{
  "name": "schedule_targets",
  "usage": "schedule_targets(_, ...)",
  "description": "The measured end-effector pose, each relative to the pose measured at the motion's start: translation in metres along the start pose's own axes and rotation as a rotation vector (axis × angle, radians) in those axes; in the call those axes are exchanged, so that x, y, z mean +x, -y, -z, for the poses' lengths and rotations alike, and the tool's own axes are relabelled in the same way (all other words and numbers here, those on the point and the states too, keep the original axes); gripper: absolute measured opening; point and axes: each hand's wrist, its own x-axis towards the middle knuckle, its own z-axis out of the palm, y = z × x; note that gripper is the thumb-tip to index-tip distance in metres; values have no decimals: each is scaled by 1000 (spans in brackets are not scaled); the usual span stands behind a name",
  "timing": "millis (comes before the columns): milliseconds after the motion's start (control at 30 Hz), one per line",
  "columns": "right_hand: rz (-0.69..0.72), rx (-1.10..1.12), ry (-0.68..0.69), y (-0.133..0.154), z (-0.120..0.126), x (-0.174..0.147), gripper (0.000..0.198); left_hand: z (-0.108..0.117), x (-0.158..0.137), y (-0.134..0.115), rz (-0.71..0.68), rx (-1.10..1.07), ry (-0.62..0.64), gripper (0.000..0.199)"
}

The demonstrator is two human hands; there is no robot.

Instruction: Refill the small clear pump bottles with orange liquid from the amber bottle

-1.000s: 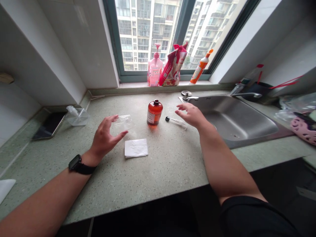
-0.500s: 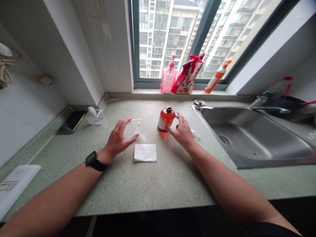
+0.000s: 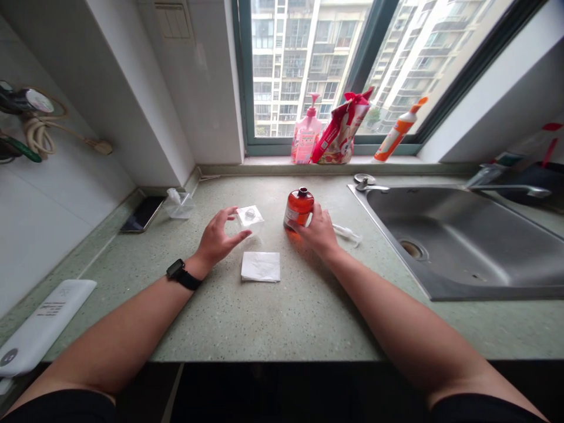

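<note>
My left hand (image 3: 217, 238), with a black watch at the wrist, curves around the near-left side of a small clear plastic container (image 3: 252, 223). The fingertips are at its back corner and the thumb at its front. On its top is a round, ring-like detail. My right hand (image 3: 318, 231) wraps the right side of an amber bottle (image 3: 300, 202) with a white label, thumb across the front. The bottle stands upright, its neck uncapped. A folded white tissue (image 3: 260, 267) lies in front, between the hands. Right of my right hand is a clear plastic pump-like piece (image 3: 348, 234).
At right is a steel sink (image 3: 458, 247) with a faucet (image 3: 511, 189). A phone (image 3: 143, 214) and a clear crumpled plastic piece (image 3: 178, 204) lie at left, a white power bank (image 3: 48, 326) nearer me. A pink pump bottle (image 3: 305, 138), red bag (image 3: 342, 132) and orange bottle (image 3: 398, 135) line the sill.
My right hand has closed further around the amber bottle. My left hand and the clear container have shifted slightly right, and the container's top now faces me more. The view has shifted a little.
</note>
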Motion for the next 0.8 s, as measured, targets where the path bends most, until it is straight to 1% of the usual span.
schedule_targets(200,-21,65,31,1,5,-1,58,11,10,1,60,31,-67,74)
schedule_targets(300,-31,107,46,1,8,-3,54,17,22,3,95,51,-61,77)
schedule_targets(367,-17,128,53,1,10,-4,55,18,29,1,115,23,-36,77)
schedule_targets(467,15,161,47,1,12,-6,59,10,36,-6,121,-47,-14,77)
schedule_targets(600,51,231,20,0,16,-8,60,-8,36,-14,57,-121,25,73)
schedule_targets(700,78,253,-36,-2,17,-9,62,-20,30,-11,5,-174,55,69)
schedule_targets(800,124,241,-100,-4,17,-10,67,-27,24,-4,-11,-210,84,69)
